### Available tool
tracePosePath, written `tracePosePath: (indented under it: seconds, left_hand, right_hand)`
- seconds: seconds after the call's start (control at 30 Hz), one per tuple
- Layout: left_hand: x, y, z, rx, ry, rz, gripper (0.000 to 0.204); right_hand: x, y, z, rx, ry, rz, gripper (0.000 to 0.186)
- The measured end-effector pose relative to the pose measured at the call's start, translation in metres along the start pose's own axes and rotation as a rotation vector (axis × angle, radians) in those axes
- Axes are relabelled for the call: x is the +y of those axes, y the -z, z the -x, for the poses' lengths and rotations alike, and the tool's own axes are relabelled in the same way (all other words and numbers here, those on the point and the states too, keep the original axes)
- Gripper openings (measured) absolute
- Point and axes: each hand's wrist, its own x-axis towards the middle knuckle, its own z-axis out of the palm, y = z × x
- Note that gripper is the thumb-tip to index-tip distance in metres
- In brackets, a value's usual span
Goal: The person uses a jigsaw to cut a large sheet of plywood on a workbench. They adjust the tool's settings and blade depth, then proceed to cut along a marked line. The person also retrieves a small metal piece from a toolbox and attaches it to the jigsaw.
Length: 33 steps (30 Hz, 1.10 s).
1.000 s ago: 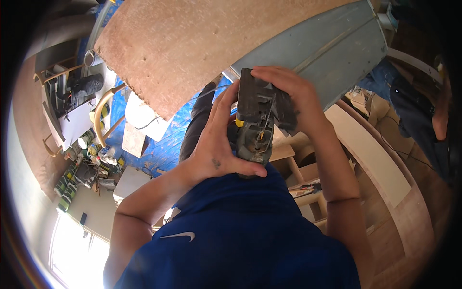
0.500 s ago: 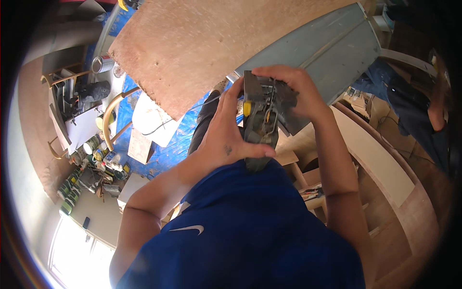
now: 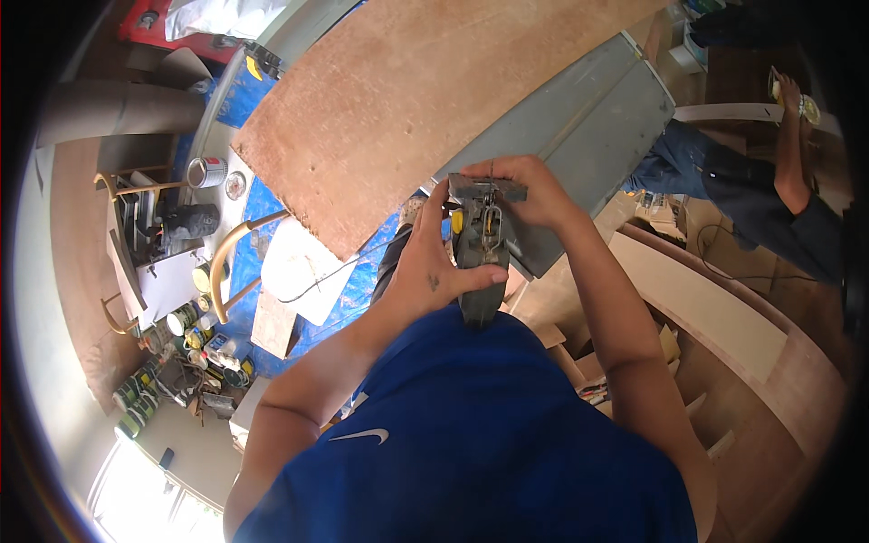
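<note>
A dark grey jigsaw (image 3: 481, 256) with a yellow detail is held close in front of my blue shirt. Its flat base plate (image 3: 471, 186) and thin blade are at the end away from my body. My left hand (image 3: 427, 262) is wrapped round the tool's body from the left, thumb across its near part. At the far end, my right hand (image 3: 541, 192) grips the base plate from the right, its fingers partly hidden behind it. Beyond the hands lie a large plywood sheet (image 3: 389, 109) and a long grey panel (image 3: 566, 118).
A bent-wood chair (image 3: 226, 262) and a blue floor sheet (image 3: 262, 204) are at left, near paint cans (image 3: 208, 172) and several containers. A person (image 3: 733, 176) in dark clothes is at far right, holding something. A curved wooden piece (image 3: 715, 308) runs along the right.
The jigsaw has turned, so its base plate now lies crosswise and the blade shows at its far edge. My right hand has shifted slightly left. The view has swung; more of the person shows.
</note>
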Motion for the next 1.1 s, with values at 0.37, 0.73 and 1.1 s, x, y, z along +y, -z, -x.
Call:
tracePosePath:
  seconds: [0.37, 0.73, 1.1]
  left_hand:
    - [0.009, -0.004, 0.010, 0.046, -0.014, -0.346, 0.125]
    - [0.027, 0.003, 0.008, 0.018, -0.033, -0.439, 0.117]
    - [0.033, 0.012, 0.003, -0.038, -0.014, -0.387, 0.110]
  right_hand:
    - [0.001, 0.000, 0.002, 0.028, 0.140, 0.044, 0.046]
    - [0.001, 0.003, 0.002, -0.026, 0.090, 0.014, 0.066]
    - [-0.002, 0.002, -0.001, -0.029, 0.057, 0.017, 0.061]
